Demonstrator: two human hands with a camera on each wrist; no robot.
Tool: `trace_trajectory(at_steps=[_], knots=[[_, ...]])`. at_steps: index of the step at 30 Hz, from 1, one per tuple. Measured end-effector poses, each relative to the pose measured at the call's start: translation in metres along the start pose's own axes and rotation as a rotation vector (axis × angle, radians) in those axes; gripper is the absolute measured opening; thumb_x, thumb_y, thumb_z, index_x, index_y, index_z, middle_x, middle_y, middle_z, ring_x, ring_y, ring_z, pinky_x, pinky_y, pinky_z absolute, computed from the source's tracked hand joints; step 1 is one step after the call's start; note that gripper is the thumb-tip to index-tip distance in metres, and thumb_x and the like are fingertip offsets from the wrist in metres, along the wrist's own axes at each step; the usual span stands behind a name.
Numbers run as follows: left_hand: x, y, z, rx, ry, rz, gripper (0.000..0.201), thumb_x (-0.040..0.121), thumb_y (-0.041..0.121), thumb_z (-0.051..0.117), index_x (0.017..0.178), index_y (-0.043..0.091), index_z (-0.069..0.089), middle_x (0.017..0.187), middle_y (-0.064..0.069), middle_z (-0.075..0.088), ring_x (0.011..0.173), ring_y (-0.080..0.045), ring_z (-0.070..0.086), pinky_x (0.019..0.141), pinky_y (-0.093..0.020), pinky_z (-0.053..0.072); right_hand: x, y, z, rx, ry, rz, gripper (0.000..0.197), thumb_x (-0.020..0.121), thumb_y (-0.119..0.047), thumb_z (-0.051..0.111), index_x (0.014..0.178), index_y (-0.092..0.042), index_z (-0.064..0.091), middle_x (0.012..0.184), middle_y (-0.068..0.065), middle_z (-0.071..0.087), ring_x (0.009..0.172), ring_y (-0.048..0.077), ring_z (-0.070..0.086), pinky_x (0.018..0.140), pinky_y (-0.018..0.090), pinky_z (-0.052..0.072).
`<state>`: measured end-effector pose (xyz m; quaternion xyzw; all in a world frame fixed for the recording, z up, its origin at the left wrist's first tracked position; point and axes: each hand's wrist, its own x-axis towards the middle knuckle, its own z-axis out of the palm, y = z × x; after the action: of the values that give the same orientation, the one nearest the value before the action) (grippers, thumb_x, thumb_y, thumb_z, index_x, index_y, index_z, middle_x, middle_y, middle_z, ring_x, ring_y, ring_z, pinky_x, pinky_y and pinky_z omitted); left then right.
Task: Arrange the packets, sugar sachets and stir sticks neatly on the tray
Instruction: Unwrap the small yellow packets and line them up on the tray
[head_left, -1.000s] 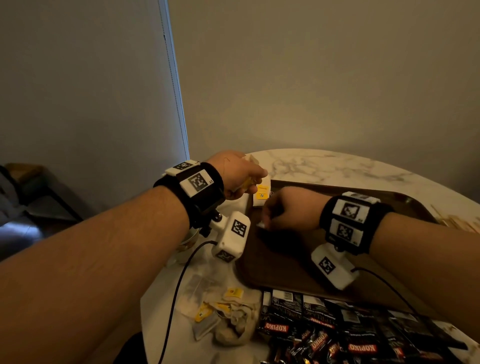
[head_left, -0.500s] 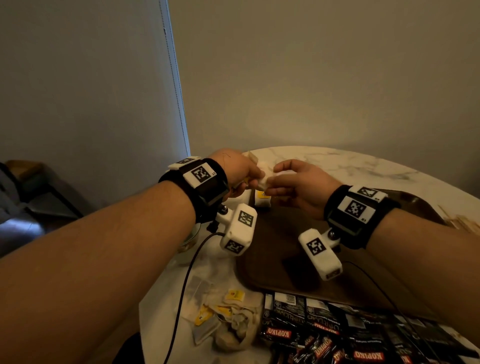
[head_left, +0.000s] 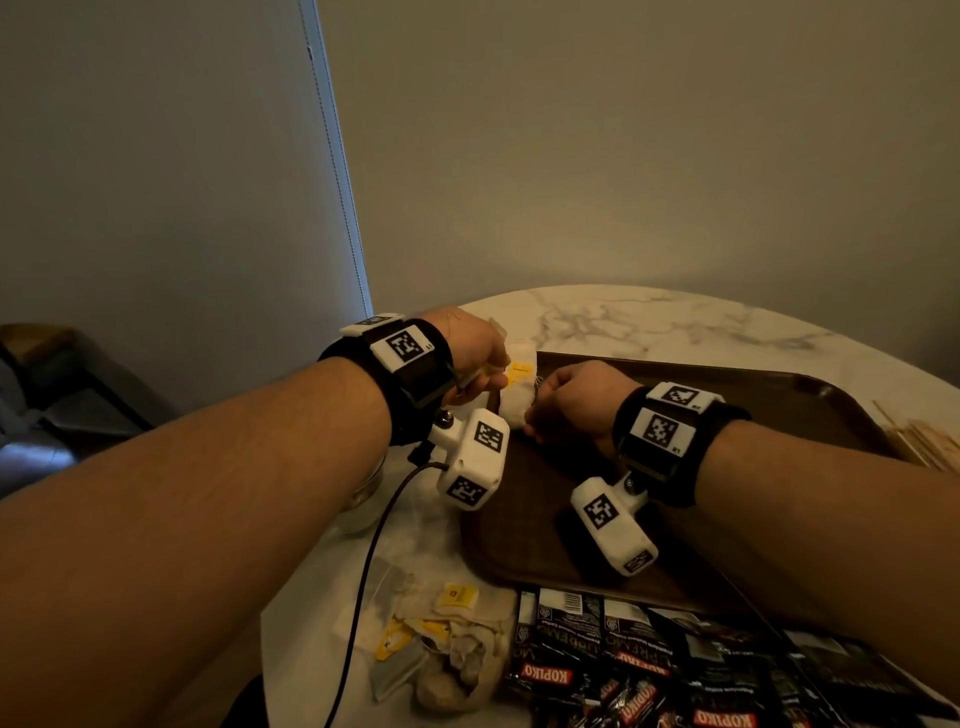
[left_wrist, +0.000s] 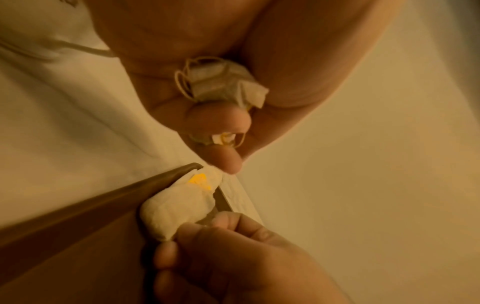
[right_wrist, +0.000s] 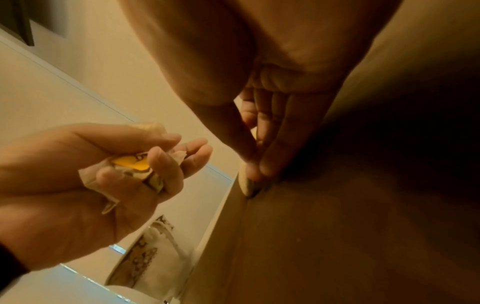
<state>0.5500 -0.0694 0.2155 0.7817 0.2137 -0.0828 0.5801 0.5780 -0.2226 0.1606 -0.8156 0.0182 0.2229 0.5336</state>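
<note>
Barely under way, the arranging begins at the far left corner of the dark brown rectangular plastic tray (head_left: 779, 415), which lies on a round white marble-patterned table (head_left: 649, 322). The right hand (head_left: 571, 400) pinches, thumb against fingertips, a soft white paper sachet with a yellow tag (left_wrist: 179, 203) and sets it down against the tray's rim; it is the only item seen on the tray, though the forearms hide part of its floor. Just beside it, off the tray's edge, the left hand (head_left: 472, 358) is closed around a crumpled bunch of white yellow-tagged sachets with strings (right_wrist: 135, 166), apparently waiting to be laid out next.

Most of the work looks undone. A loose heap of similar white and yellow sachets (head_left: 441, 634) lies on the table near the tray's front left corner, a spread of black Kopiko packets with red lettering (head_left: 623, 654) lies along its near edge, and a pile of pale wooden stir sticks (head_left: 924, 436) sits beyond its right side.
</note>
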Motion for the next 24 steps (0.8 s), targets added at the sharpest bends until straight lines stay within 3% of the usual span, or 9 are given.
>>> trace_trajectory(at_steps=[3,9,12,14,18,20,22,24], knots=[[0.003,0.000,0.003,0.038,-0.003,-0.015,0.004,0.100,0.006,0.059,0.104,0.006,0.059,0.085,-0.011,0.069,0.084,-0.016,0.067,0.051,-0.019,0.043,0.005,-0.003,0.001,-0.100,0.012,0.029,0.029,0.074,-0.007,0.086,0.100,-0.009,0.073,0.100,0.014,0.077,0.101,0.030,0.073,0.092,0.048,0.059],[0.008,-0.003,0.006,0.129,-0.030,-0.044,0.023,0.100,0.011,0.058,0.120,0.001,0.062,0.090,-0.012,0.070,0.085,-0.017,0.066,0.051,-0.020,0.043,0.005,0.004,-0.001,-0.050,0.050,-0.019,0.013,0.078,-0.008,0.081,0.089,-0.009,0.076,0.092,0.015,0.078,0.092,0.031,0.076,0.088,0.049,0.061],[0.009,-0.003,0.006,0.095,-0.038,-0.040,0.023,0.100,0.010,0.055,0.121,0.000,0.061,0.091,-0.012,0.070,0.076,-0.015,0.066,0.049,-0.019,0.043,0.001,0.002,-0.002,-0.018,0.001,0.025,0.012,0.089,-0.004,0.073,0.101,-0.005,0.074,0.086,0.012,0.078,0.084,0.022,0.077,0.085,0.039,0.062],[0.005,-0.002,0.005,0.032,-0.059,-0.025,0.024,0.100,0.008,0.053,0.123,0.002,0.058,0.093,-0.010,0.070,0.066,-0.013,0.066,0.044,-0.018,0.043,-0.002,0.001,-0.004,-0.041,-0.031,0.001,0.011,0.093,-0.005,0.068,0.103,-0.004,0.072,0.094,0.014,0.078,0.087,0.022,0.076,0.088,0.040,0.061],[-0.011,-0.001,0.002,-0.115,-0.219,0.040,0.024,0.097,-0.001,0.047,0.118,0.007,0.055,0.092,-0.011,0.070,0.054,-0.014,0.065,0.040,-0.017,0.037,-0.014,-0.007,-0.018,0.084,0.085,-0.201,0.013,0.096,-0.007,0.063,0.103,-0.007,0.073,0.105,0.015,0.076,0.091,0.027,0.070,0.085,0.042,0.059],[-0.022,-0.001,-0.001,-0.147,-0.355,0.064,0.022,0.095,-0.003,0.043,0.111,0.006,0.054,0.093,-0.013,0.068,0.055,-0.015,0.063,0.037,-0.016,0.035,-0.028,-0.017,-0.030,0.229,0.042,-0.370,0.017,0.096,-0.006,0.062,0.104,-0.013,0.074,0.105,0.010,0.074,0.101,0.028,0.067,0.088,0.042,0.057],[-0.029,-0.003,-0.003,-0.159,-0.476,0.093,0.026,0.092,-0.006,0.040,0.113,0.005,0.051,0.094,-0.014,0.064,0.058,-0.016,0.060,0.035,-0.016,0.036,-0.046,-0.024,-0.039,0.207,-0.044,-0.529,0.021,0.094,-0.006,0.064,0.108,-0.016,0.075,0.109,0.007,0.073,0.106,0.024,0.067,0.090,0.040,0.056],[-0.034,-0.005,-0.004,-0.159,-0.572,0.133,0.039,0.083,-0.007,0.043,0.118,0.008,0.048,0.093,-0.015,0.061,0.057,-0.016,0.058,0.034,-0.017,0.037,-0.063,-0.028,-0.042,0.097,-0.117,-0.621,0.018,0.092,-0.005,0.068,0.108,-0.012,0.074,0.110,0.017,0.073,0.097,0.027,0.069,0.090,0.040,0.057]])
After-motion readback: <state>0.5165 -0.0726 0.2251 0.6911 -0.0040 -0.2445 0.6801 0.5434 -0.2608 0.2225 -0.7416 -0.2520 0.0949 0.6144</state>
